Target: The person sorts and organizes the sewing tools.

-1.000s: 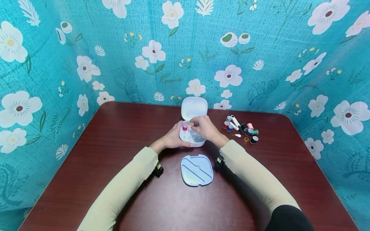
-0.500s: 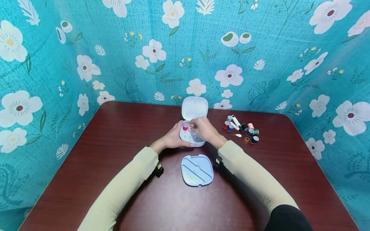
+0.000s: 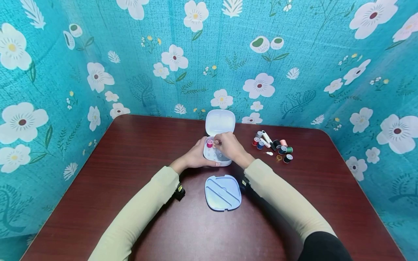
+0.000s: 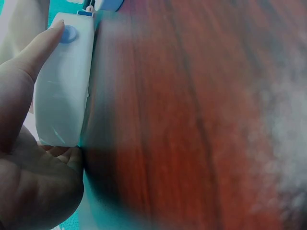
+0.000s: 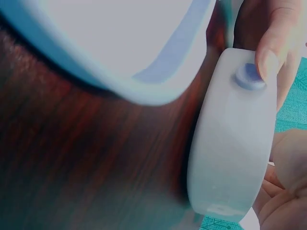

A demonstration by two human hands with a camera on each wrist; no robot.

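Note:
My left hand (image 3: pixel 195 155) grips a white sewing box (image 3: pixel 219 163) by its left side and front, the thumb by a round blue button (image 5: pixel 249 76) in the right wrist view. The box's hinged lid (image 3: pixel 220 121) stands open at the back. Inside is a tray with small pegs. A pink thread spool (image 3: pixel 209 143) stands in its back left corner. Beside it, my right hand (image 3: pixel 230 145) pinches a pale tan thread spool (image 3: pixel 216 143) at the tray's back row. The fingers partly hide this spool.
A pale blue inner cover (image 3: pixel 223 193) lies in front of the box. To the right are several loose thread spools (image 3: pixel 282 149), a white seam ripper (image 3: pixel 266 137), a needle threader (image 3: pixel 269 153) and a yellow ring (image 3: pixel 279 158). A floral curtain (image 3: pixel 163 79) stands behind the table.
My right hand has shifted very slightly left and its forearm has swung a little inward, the fingers still on the tan spool. My left hand keeps its grip on the box.

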